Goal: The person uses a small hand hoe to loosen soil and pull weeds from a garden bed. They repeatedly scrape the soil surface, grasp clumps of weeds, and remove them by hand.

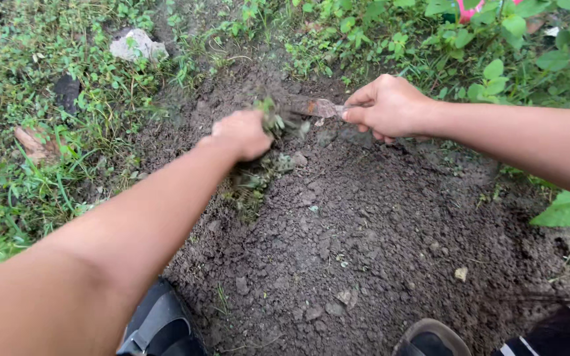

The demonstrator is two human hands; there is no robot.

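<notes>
My left hand (242, 134) is closed around a clump of green weeds (268, 118) with roots and soil clinging to it, just above a patch of dug brown soil (364, 237). My right hand (389, 105) grips the handle of a small rusty metal digging tool (311, 106), whose blade points left toward the weed clump. More uprooted weeds (252, 181) lie on the soil below my left hand.
Grass and low weeds (28, 132) border the soil on the left and top. A grey stone (137, 45) lies in the grass at the top left. Leafy plants (509, 39) stand at the top right. My sandalled feet (159, 326) show at the bottom edge.
</notes>
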